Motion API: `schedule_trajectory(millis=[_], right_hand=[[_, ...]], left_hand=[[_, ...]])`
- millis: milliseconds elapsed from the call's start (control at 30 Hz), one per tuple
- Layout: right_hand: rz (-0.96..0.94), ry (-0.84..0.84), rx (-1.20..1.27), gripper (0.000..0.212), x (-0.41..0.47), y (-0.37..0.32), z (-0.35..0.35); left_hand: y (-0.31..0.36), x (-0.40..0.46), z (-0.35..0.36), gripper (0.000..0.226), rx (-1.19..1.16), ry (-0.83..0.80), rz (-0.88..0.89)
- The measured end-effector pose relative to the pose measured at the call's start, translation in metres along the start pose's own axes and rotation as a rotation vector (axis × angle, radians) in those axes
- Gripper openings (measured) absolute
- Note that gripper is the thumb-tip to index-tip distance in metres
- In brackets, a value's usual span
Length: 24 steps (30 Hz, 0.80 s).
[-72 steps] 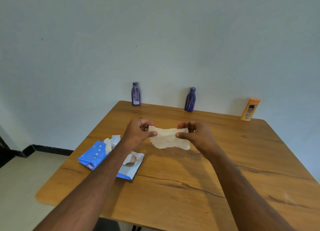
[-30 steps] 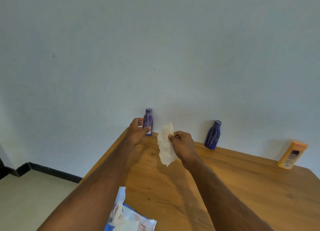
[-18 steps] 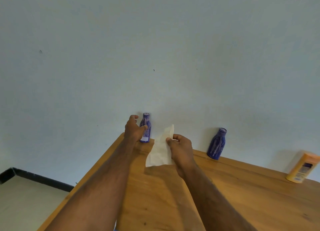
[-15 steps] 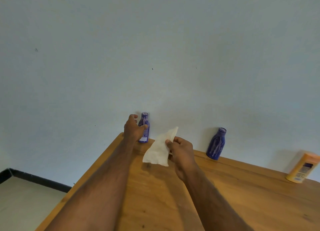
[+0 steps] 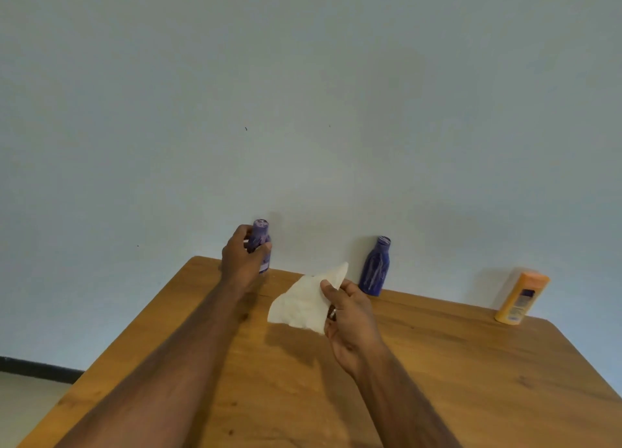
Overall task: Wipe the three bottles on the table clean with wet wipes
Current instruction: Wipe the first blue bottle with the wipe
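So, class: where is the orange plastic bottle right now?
In the head view, the orange plastic bottle stands at the wooden table's far right edge by the wall, right of the dark blue bottle.

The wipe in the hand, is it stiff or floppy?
Probably floppy: the wipe droops and folds where the right hand pinches one edge. It looks thin, so likely light. It may cling if wet, though wetness can't be seen.
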State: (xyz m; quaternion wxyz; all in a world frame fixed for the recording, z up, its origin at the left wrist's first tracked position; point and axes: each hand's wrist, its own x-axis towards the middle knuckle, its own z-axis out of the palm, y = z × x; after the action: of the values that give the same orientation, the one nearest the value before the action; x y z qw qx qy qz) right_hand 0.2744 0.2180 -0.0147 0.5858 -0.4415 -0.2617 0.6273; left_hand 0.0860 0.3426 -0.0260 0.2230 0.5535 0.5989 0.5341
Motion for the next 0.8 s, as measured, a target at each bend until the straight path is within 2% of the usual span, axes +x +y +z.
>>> schedule_trajectory(millis=[167, 300, 400, 533, 667, 800], right_hand=[[-0.073, 0.05, -0.052, 0.032, -0.048, -0.003, -0.048], [-0.166, 0.16, -0.08, 0.027, -0.109, 0.005, -0.092], [-0.218, 0.19, -0.056, 0.024, -0.16, 0.01, -0.115], [-0.237, 0.123, -0.128, 0.028, -0.219, 0.015, -0.13], [-0.33, 0.102, -0.29, 0.022, -0.255, 0.017, -0.13], [-0.413, 0.158, -0.428, 0.024, -0.269, 0.014, -0.125]], left_hand=[[0.05, -0.103, -0.002, 0.03, -0.206, -0.218, 0.139], [0.065, -0.21, -0.016, 0.042, -0.381, -0.342, 0.129], [0.06, -0.287, -0.022, 0.038, -0.437, -0.341, 0.141], [0.056, -0.357, -0.028, 0.039, -0.429, -0.324, 0.127], [0.055, -0.391, -0.032, 0.041, -0.392, -0.323, 0.162], [0.06, -0.4, -0.033, 0.04, -0.353, -0.312, 0.201]])
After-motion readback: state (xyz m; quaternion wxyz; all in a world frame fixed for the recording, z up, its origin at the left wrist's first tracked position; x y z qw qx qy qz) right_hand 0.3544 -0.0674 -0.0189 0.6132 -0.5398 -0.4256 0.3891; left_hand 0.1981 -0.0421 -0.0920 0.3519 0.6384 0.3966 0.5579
